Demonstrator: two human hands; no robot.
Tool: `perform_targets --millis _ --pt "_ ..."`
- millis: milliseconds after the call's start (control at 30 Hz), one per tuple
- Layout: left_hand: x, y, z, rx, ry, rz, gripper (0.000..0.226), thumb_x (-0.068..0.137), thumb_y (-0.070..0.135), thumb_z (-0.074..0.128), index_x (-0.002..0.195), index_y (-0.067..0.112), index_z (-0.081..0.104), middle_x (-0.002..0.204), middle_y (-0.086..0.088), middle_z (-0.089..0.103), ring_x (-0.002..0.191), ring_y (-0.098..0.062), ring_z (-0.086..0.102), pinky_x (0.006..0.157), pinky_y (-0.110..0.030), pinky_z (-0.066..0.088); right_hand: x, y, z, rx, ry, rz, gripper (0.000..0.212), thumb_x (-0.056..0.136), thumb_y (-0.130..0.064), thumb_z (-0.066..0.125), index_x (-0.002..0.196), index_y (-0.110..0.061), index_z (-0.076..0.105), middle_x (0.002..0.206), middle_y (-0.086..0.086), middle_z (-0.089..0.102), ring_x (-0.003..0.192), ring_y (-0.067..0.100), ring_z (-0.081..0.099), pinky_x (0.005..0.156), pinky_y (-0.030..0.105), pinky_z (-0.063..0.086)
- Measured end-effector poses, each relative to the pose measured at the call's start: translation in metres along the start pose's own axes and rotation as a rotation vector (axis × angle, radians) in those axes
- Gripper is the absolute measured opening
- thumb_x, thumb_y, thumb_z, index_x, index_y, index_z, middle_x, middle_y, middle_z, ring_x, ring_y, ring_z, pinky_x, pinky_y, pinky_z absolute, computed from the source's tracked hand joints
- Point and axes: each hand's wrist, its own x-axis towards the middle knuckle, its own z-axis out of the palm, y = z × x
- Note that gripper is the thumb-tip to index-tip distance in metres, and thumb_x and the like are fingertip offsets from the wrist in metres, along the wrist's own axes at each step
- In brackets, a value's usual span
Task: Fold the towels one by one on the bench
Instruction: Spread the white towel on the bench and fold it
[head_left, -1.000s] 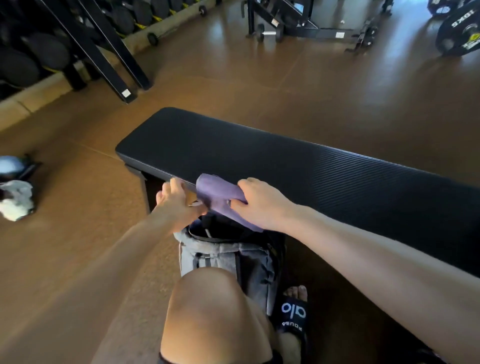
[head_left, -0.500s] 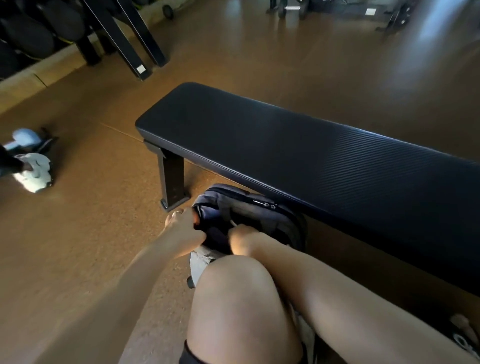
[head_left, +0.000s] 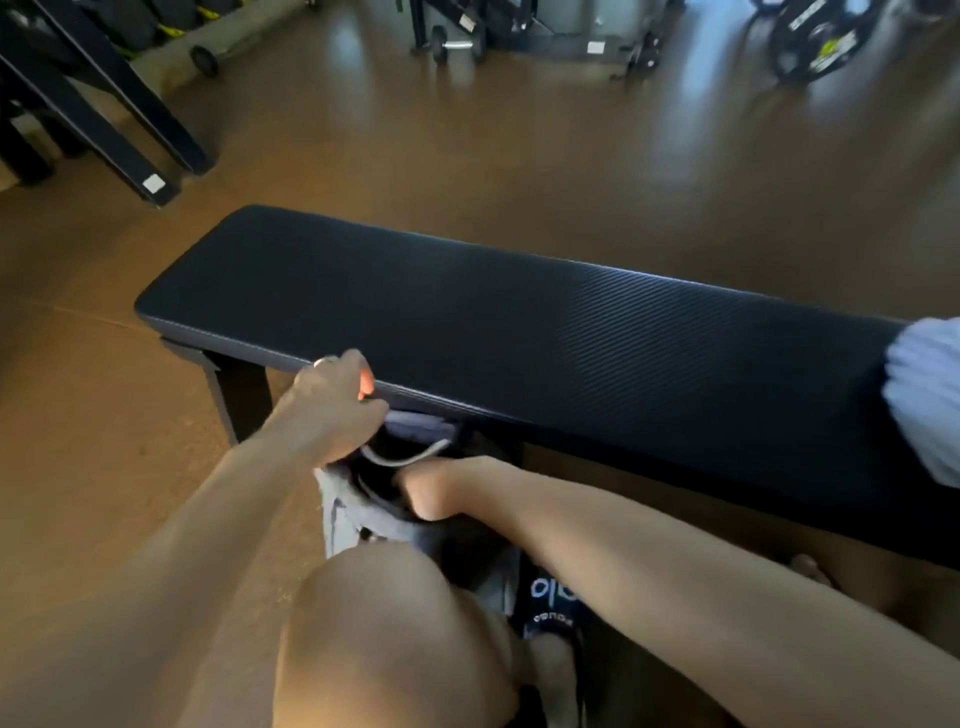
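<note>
Your left hand (head_left: 335, 410) grips the rim of the grey backpack (head_left: 363, 512) at the near edge of the desk (head_left: 467, 322), fingers curled around the fabric to hold the mouth wide, while your right hand (head_left: 423, 486) is plunged wrist-deep into the opening; its fingers are hidden inside, so you cannot tell whether they have closed on anything. A second ago both hands were lifting a purple towel out over the bag's mouth; now that towel is gone from your grasp, and a pale lavender towel (head_left: 924, 405) lies bunched at the far right end of the desk, cut off by the frame edge, so whether it is the same one is uncertain. That suggests you have set one towel aside unfolded and are fishing for the next, so the folding itself has not begun. A fold of pale cloth (head_left: 415, 423) shows just inside the bag under the desk's edge, with a thin grey cord (head_left: 405, 457) looped across the opening. The desk pad is long, flat and black, with rounded corners and a fine ribbed, carbon-weave sheen. The backpack is soft woven fabric, slumped on the smooth, glossy brown gym floor (head_left: 104, 415).
</note>
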Motion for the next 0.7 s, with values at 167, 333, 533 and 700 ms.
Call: perform_targets --millis 167,333,533,700 --pt "0.012 0.108 -0.027 -0.136 0.104 0.298 0.010 0.091 0.017 0.062 0.101 0.017 0.060 0.098 -0.003 0.062 0.093 -0.024 0.060 0.084 -0.037 0.049 -0.070 0.052 -0.058 0.322 0.145 -0.100 0.029 0.100 -0.023 0.048 0.113 -0.007 0.068 0.111 0.009 0.072 0.103 0.024 0.068 0.094 0.036 0.052" --pt "0.010 0.220 0.005 -0.299 0.041 0.555 0.006 0.092 0.016 0.062 0.098 0.018 0.060 0.094 0.003 0.062 0.090 -0.016 0.059 0.076 -0.030 0.048 -0.182 0.167 -0.088 0.500 0.641 0.136 0.013 0.093 -0.016 0.057 0.100 -0.019 0.068 0.094 -0.001 0.073 0.083 0.013 0.072 0.074 0.030 0.060" --pt "0.007 0.307 0.082 -0.319 -0.248 0.724 0.018 0.091 0.014 0.064 0.107 0.021 0.060 0.101 0.005 0.063 0.094 -0.014 0.062 0.091 -0.041 0.054 -0.279 0.272 -0.056 0.191 0.983 0.681 0.023 0.085 -0.014 0.056 0.105 -0.020 0.066 0.106 0.004 0.065 0.103 0.028 0.060 0.080 0.033 0.046" --pt "0.009 0.349 0.115 -0.341 -0.343 0.812 0.046 0.091 0.029 0.070 0.133 0.030 0.052 0.112 0.009 0.058 0.102 -0.009 0.059 0.100 -0.036 0.051 -0.332 0.298 -0.046 0.118 0.758 0.905 0.046 0.084 -0.036 0.066 0.127 -0.022 0.057 0.121 0.009 0.055 0.117 0.033 0.050 0.092 0.041 0.043"
